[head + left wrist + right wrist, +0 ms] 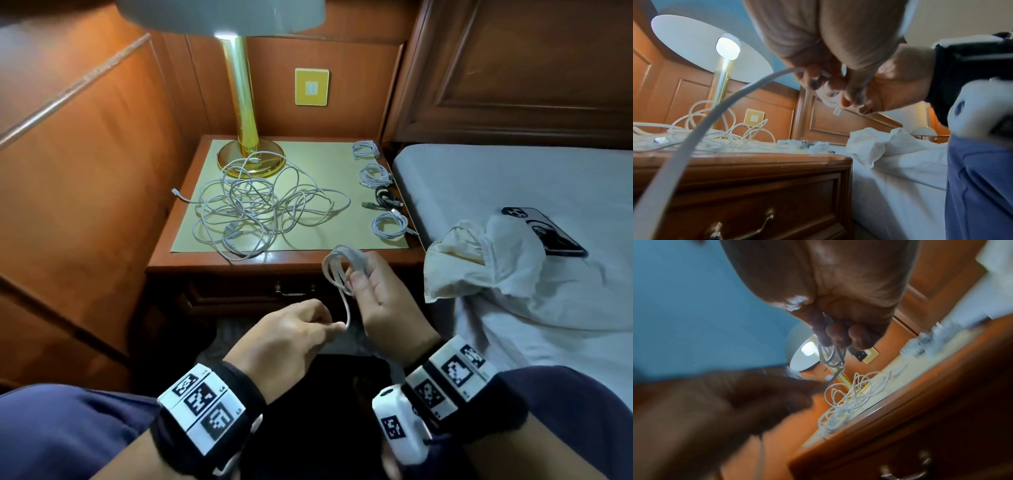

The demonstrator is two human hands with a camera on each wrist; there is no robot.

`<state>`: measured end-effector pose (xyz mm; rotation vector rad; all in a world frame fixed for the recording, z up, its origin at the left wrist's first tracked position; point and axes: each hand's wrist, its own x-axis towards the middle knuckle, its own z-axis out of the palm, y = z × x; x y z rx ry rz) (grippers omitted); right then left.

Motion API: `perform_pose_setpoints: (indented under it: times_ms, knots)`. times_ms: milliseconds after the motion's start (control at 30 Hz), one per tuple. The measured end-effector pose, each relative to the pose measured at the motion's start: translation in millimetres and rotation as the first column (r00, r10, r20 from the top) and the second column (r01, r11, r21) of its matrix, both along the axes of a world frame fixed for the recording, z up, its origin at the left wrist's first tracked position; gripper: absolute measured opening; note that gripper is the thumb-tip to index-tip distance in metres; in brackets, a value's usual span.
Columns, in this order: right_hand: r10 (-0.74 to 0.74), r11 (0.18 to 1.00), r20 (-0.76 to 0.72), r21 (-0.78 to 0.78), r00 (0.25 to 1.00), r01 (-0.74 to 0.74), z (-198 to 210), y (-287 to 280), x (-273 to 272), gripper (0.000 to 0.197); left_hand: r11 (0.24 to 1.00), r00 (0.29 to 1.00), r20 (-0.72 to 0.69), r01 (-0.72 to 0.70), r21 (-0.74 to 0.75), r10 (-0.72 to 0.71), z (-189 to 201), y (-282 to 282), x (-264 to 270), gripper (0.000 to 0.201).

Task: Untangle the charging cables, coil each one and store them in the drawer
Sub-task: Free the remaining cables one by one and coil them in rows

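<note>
Coiling was underway: the right hand (376, 291) gripped a white cable coil (342, 267) before the closed drawer (294, 291), while the left hand (291, 335) pinched its loose tail. The tangle (253, 205) lay at eleven o'clock. Next, probably, wrap that tail around.

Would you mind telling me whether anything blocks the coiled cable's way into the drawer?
Yes: the drawer is closed, its front flush beneath the nightstand top. The right hand holds the white coil just in front; nothing else intervenes.
</note>
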<state>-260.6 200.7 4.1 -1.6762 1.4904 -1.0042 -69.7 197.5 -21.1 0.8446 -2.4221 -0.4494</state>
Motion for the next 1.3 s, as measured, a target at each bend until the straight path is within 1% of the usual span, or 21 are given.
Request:
perform_pose_setpoints:
  times_ms: [33,67,100,133,233,300,367,467,533,600,667,733,800,833,867,900,1000,1100,1167,1200,1300]
  knots:
    - [0.05,0.999,-0.128,-0.007,0.991,-0.051,-1,1,1,0.019,0.999,0.998,-0.056,0.029,-0.018,-0.03,4,-1,0,0.027]
    - [0.093,0.996,-0.218,0.011,0.972,-0.092,-2,0,2,0.015,0.999,0.993,-0.116,0.032,-0.016,-0.034,8,-1,1,0.028]
    - [0.131,0.991,-0.258,0.051,0.957,-0.122,-2,0,3,0.013,1.0,0.985,-0.169,0.02,-0.017,-0.023,12,-2,3,0.026]
    - [0.157,0.986,-0.254,0.102,0.954,-0.135,-3,-2,2,0.013,1.0,0.975,-0.223,-0.009,-0.021,0.004,14,-5,5,0.022]
    - [0.168,0.973,-0.096,0.174,0.981,-0.149,-1,-2,4,0.022,0.998,0.941,-0.33,-0.069,0.015,0.07,20,-4,4,0.008]
    - [0.101,0.987,-0.015,0.128,0.995,-0.098,-1,-3,5,0.025,0.997,0.925,-0.372,-0.075,0.017,0.076,24,-3,3,0.004]
    - [-0.001,0.997,0.067,0.077,0.998,-0.005,-4,-5,4,0.024,0.996,0.929,-0.36,-0.067,0.05,0.081,21,-4,3,0.007]
    - [-0.109,0.991,0.261,0.109,0.959,0.083,-3,-10,2,0.025,0.994,0.949,-0.302,-0.071,0.081,0.093,12,-6,5,0.014]
    - [-0.124,0.985,0.404,0.161,0.906,0.063,3,-9,5,0.025,0.993,0.96,-0.264,-0.069,0.096,0.092,8,-5,3,0.013]
    - [-0.113,0.983,0.465,0.178,0.878,0.032,6,-6,9,0.023,0.99,0.963,-0.246,-0.086,0.112,0.112,6,-7,2,0.011]
    - [-0.098,0.983,0.459,0.183,0.883,0.014,5,-4,12,0.021,0.979,0.953,-0.252,-0.129,0.156,0.165,4,-9,2,0.013]
    - [-0.065,0.985,0.38,0.172,0.923,-0.001,4,-2,10,0.02,0.96,0.938,-0.283,-0.132,0.246,0.201,3,-8,1,0.016]
    - [0.021,0.989,0.154,0.143,0.988,-0.044,2,-2,6,0.019,0.929,0.901,-0.388,-0.044,0.367,0.196,6,-5,-2,0.019]
    - [0.071,0.987,0.033,0.141,0.997,-0.075,1,-2,4,0.018,0.909,0.875,-0.444,0.009,0.416,0.195,7,-4,-3,0.019]
    - [0.115,0.982,-0.044,0.158,0.992,-0.107,1,-2,3,0.017,0.895,0.854,-0.481,0.042,0.444,0.199,9,-4,-3,0.018]
    - [0.152,0.972,-0.061,0.193,0.987,-0.138,0,-1,2,0.016,0.89,0.843,-0.497,0.05,0.453,0.206,10,-4,-3,0.016]
    - [0.222,0.935,0.005,0.281,0.975,-0.215,2,1,3,0.017,0.901,0.841,-0.491,0.009,0.434,0.229,14,-7,2,0.015]
    - [0.236,0.933,0.016,0.278,0.972,-0.231,3,0,2,0.025,0.931,0.881,-0.435,-0.017,0.365,0.187,19,-12,10,0.014]
    - [0.225,0.935,0.057,0.269,0.973,-0.232,6,-2,0,0.029,0.951,0.901,-0.402,-0.038,0.306,0.166,17,-18,18,0.011]
    - [0.222,0.937,0.099,0.255,0.97,-0.24,8,-2,-1,0.029,0.954,0.897,-0.401,-0.068,0.293,0.187,16,-22,21,0.01]
    - [0.251,0.938,0.191,0.195,0.949,-0.288,17,0,-2,0.035,0.933,0.848,-0.426,-0.196,0.303,0.316,12,-26,24,0.009]
